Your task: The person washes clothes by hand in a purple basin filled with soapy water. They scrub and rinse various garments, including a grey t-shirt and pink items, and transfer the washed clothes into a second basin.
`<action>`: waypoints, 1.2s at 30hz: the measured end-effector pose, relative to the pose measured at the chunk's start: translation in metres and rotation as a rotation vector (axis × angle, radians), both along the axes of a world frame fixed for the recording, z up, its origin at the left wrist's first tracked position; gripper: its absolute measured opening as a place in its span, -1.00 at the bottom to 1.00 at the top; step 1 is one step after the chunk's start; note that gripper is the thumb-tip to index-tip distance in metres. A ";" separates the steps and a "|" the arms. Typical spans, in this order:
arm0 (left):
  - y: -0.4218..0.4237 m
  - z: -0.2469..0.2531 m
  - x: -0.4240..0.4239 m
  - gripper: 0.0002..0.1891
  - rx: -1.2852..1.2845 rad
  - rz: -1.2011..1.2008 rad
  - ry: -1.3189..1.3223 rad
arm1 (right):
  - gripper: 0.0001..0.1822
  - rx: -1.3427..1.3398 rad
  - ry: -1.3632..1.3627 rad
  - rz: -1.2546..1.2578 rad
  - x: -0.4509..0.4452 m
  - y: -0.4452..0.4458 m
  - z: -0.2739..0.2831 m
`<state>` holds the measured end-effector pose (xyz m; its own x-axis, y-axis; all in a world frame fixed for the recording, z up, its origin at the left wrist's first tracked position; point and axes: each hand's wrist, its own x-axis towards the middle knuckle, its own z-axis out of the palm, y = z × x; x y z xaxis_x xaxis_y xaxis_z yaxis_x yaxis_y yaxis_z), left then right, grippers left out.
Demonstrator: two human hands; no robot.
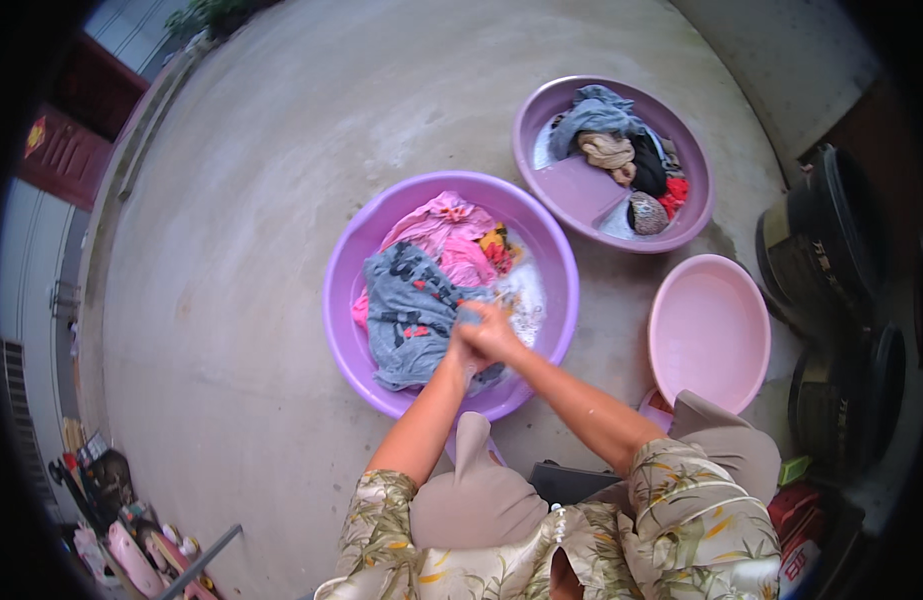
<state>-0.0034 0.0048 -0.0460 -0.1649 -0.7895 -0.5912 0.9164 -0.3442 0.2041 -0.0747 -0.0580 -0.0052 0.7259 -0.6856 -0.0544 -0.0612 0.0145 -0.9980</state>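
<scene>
Both hands are together over a purple plastic basin [337,300] on the ground before me. My right hand [491,330] grips bunched cloth of a grey printed garment [401,300]. My left hand [463,351] lies against it, partly hidden by the right, and holds the same garment. The rest of the garment spreads across the basin's left half, its print dark and red. Behind it lies pink cloth [442,221], with a yellow and red patterned piece [497,247] at its right. Sudsy water [529,292] shows along the right side.
A mauve basin [574,191] at the back right holds several garments and suds. Nearer stands a light pink basin [709,330]. Black buckets [821,232] line the right side. Toys and a pink scooter [135,555] sit at the lower left. Concrete floor [228,247] surrounds the basins.
</scene>
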 end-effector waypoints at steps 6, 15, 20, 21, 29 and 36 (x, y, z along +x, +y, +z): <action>0.000 -0.027 0.012 -0.51 -0.645 0.232 0.096 | -0.80 -0.690 -0.053 0.023 0.011 0.027 0.038; -0.021 -0.031 0.030 -0.71 -0.886 0.393 0.097 | -0.74 -0.443 0.181 -0.191 0.047 0.021 0.053; -0.019 0.011 0.000 -0.78 0.097 0.194 -0.316 | -0.75 -0.486 0.376 -0.369 0.013 -0.045 -0.006; -0.023 0.028 -0.006 -0.81 0.136 0.213 -0.349 | -0.76 -0.419 0.484 -0.350 0.006 -0.055 -0.003; -0.029 0.057 0.043 -0.73 0.142 -0.083 -1.028 | -0.55 0.982 0.238 0.015 -0.005 -0.062 0.001; -0.030 0.034 0.010 -0.69 0.406 0.058 -0.582 | -0.77 0.504 -0.048 -0.238 -0.013 -0.085 -0.004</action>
<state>0.0067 -0.0256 -0.0117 0.3022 -0.4862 -0.8199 0.7168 -0.4511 0.5317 -0.0876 -0.1427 -0.0090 0.5643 -0.7283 -0.3889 0.0473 0.4988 -0.8654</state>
